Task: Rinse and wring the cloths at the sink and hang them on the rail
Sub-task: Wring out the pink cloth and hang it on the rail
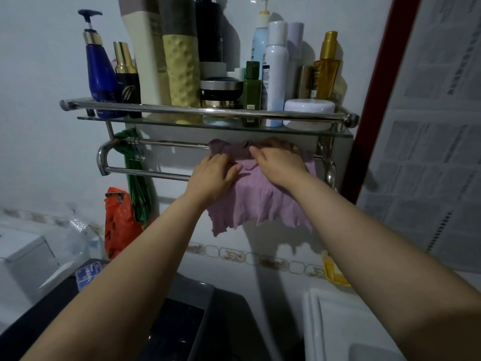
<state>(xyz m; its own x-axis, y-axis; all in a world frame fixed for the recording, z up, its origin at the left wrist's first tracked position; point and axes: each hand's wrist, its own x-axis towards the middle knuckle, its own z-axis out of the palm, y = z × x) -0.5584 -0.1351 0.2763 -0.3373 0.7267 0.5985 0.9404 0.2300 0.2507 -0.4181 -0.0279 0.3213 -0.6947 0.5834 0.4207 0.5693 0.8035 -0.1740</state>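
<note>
A: Where does the purple cloth (256, 194) lie?
B: Draped over the rail (161, 144), under both hands.
A: Their state?
B: Left hand (213, 175) and right hand (279, 165) rest flat, fingers relaxed; the person should smooth outward.

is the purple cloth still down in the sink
No, the purple cloth hangs draped over the rail under the shelf, with the left hand and right hand on it.

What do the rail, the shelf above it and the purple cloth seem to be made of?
Rail: polished metal, probably stainless steel; it is silver with bright mirror-like highlights.
Shelf: likely clear glass; its thin edge looks greenish and the bottle bases show through it.
Cloth: soft woven or knitted fabric, matte; it drapes in folds with a wavy hem. The exact fibre cannot be told.
</note>
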